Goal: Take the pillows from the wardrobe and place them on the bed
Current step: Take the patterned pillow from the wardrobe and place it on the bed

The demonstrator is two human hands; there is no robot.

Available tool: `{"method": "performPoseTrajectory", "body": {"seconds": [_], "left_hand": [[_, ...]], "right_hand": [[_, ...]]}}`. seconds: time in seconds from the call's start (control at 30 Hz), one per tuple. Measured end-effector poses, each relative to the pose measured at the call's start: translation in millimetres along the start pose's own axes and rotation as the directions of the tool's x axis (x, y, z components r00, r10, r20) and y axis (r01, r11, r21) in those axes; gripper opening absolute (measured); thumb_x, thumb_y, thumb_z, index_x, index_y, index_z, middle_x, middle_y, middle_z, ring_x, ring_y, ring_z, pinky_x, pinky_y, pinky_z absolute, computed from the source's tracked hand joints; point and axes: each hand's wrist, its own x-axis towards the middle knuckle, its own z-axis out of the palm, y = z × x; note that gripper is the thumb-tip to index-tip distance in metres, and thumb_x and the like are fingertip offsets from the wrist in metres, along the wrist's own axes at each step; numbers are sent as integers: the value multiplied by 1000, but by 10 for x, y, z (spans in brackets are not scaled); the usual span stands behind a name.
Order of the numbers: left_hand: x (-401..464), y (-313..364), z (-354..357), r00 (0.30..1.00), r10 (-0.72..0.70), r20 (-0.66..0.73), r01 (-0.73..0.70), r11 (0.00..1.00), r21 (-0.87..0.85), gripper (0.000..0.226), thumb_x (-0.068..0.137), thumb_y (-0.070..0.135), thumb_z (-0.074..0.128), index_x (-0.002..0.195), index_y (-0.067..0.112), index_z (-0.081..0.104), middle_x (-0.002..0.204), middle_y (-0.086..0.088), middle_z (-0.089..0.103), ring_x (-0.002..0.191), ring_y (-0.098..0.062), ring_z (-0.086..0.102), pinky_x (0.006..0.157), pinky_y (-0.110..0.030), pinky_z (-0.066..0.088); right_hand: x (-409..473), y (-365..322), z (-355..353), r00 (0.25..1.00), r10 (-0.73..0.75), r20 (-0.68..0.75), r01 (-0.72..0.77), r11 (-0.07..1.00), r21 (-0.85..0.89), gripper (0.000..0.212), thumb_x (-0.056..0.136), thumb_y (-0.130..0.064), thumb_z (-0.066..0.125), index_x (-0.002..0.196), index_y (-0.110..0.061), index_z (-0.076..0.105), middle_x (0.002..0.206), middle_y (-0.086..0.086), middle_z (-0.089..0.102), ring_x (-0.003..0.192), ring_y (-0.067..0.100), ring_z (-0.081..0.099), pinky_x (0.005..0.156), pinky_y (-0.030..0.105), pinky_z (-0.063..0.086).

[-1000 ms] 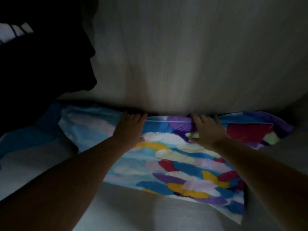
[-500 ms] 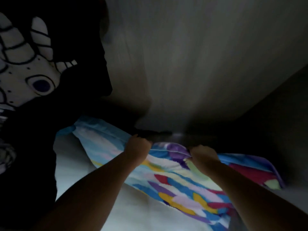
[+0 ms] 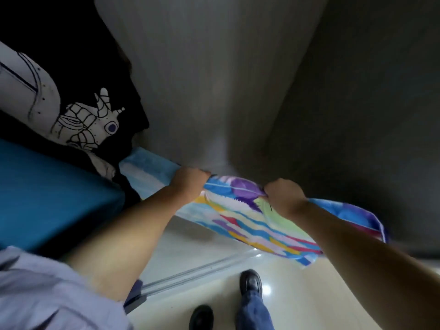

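Note:
A flat pillow (image 3: 247,222) in a bright feather print of blue, purple, yellow and red hangs out over the wardrobe's bottom edge. My left hand (image 3: 190,181) is fisted on its far edge near the pale blue end. My right hand (image 3: 283,196) is fisted on the same edge at the purple patch. Between the hands the fabric is bunched. The pillow's right end droops toward the dark wardrobe side (image 3: 357,115).
A black pillow with a white line drawing (image 3: 78,120) lies on a teal pillow or cushion (image 3: 47,198) at the left. The wardrobe's pale back panel (image 3: 202,79) rises behind. Below are the sliding-door track (image 3: 202,270), glossy floor and my black shoes (image 3: 250,284).
My hands went from lying flat on the pillow to gripping its far edge. The pillow has been pulled out toward me, over the wardrobe's edge. The floor and my shoes have come into view.

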Motion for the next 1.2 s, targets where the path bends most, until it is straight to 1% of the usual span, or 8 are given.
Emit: {"method": "performPoseTrajectory", "body": {"seconds": [0.17, 0.33, 0.5, 0.67, 0.93, 1.0, 1.13, 1.2], "left_hand": [[-562, 411, -525, 993, 122, -1, -122, 993, 3, 24, 89, 28, 55, 110, 19, 60, 113, -8, 69, 105, -30, 65, 80, -34, 51], [-1095, 973, -909, 943, 333, -10, -331, 940, 79, 31, 83, 42, 63, 105, 20, 59, 107, -8, 70, 100, -31, 66, 75, -34, 51], [-1612, 1897, -1327, 871, 491, 23, -488, 858, 161, 25, 87, 27, 55, 111, 22, 56, 112, -7, 68, 103, -32, 64, 78, -37, 50], [-2232, 2935, -1729, 782, 622, -43, -603, 772, 200, 19, 89, 25, 52, 107, 25, 59, 109, -5, 69, 100, -32, 64, 75, -36, 49], [-3255, 4454, -2366, 660, 740, -130, -719, 673, 174, 24, 90, 36, 52, 105, 21, 63, 106, -10, 69, 97, -33, 63, 68, -32, 40], [-3381, 4752, -2535, 644, 753, -135, -734, 658, 167, 22, 90, 35, 53, 104, 21, 63, 105, -10, 69, 97, -33, 63, 69, -31, 41], [-3451, 5279, -2858, 611, 777, -153, -760, 630, 159, 24, 89, 40, 53, 102, 22, 63, 103, -9, 69, 96, -31, 64, 69, -31, 40], [-3397, 5498, -2985, 594, 788, -162, -770, 615, 170, 27, 89, 40, 54, 104, 21, 64, 105, -10, 69, 98, -31, 64, 71, -32, 42]], "right_hand": [[-1201, -63, -215, 982, 185, -26, -183, 980, 74, 29, 96, -18, 44, 112, -13, 68, 114, 11, 70, 106, 31, 66, 86, 33, 53], [-2421, -17, -252, 947, 322, -18, -314, 934, 168, 34, 100, -32, 41, 108, -11, 67, 112, 13, 69, 101, 34, 66, 81, 34, 52], [-3652, 288, -279, 893, 449, 37, -449, 881, 150, 29, 97, -27, 45, 107, -12, 68, 110, 10, 70, 101, 31, 66, 80, 32, 51], [-4985, 688, -287, 846, 532, 24, -533, 843, 77, 29, 99, -22, 42, 108, -13, 68, 109, 7, 70, 100, 29, 66, 78, 33, 51], [-6881, 1180, -167, 763, 646, -13, -646, 762, -35, 27, 100, -17, 41, 109, -15, 66, 104, 4, 70, 92, 24, 66, 76, 34, 54], [-7193, 1340, -191, 735, 678, -19, -678, 734, -50, 27, 99, -14, 40, 107, -14, 66, 106, 4, 69, 85, 23, 62, 75, 33, 52], [-7626, 1722, -257, 698, 714, -52, -716, 697, -42, 28, 99, -19, 39, 107, -15, 66, 107, 4, 68, 96, 25, 65, 79, 35, 53], [-7740, 1921, -301, 689, 722, -61, -725, 688, -46, 29, 100, -20, 39, 108, -15, 66, 107, 5, 68, 94, 24, 64, 79, 34, 52]]}}
